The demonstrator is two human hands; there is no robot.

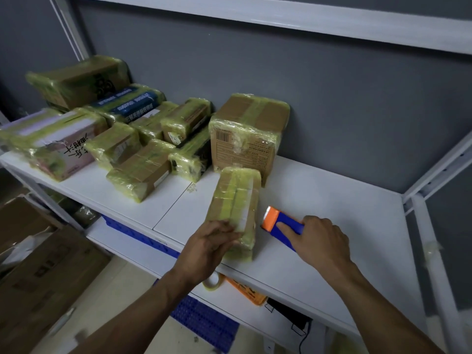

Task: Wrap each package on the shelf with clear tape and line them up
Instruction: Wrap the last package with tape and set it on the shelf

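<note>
Where the white shelf [332, 213] meets its front edge, the long package [237, 200] lies flat, wound in yellowish clear tape. Its long axis runs away from the person: the near end sits at the shelf edge, and the far end points to the back wall, just beside a big box [250, 134].

Below the long package, on the lower level, a blue crate [204, 320] shows only its ribbed side (its contents are hidden). An orange tray [245, 290] and a tape roll [213, 282] sit there too, under the near end.

The left hand [214, 241] lies over the near end of the long package, fingers stretched across its top and pressing down (that part is blurred). The right hand [319, 241] grips a blue and orange tape dispenser [277, 221] just right of the long package, forefinger along its handle and the orange head pointing at the package's side, close but apart.

Left of the long package and further back, a crowd of wrapped packages [143, 169] fills the shelf, some stacked, some side by side, all in the same tape.

Behind it all stands a grey wall [332, 98]. A white upper board [281, 19] crosses overhead, and a white post [434, 251] rises well to the right of the long package. Down to its left, brown cartons [38, 264] rest on the pale floor.
</note>
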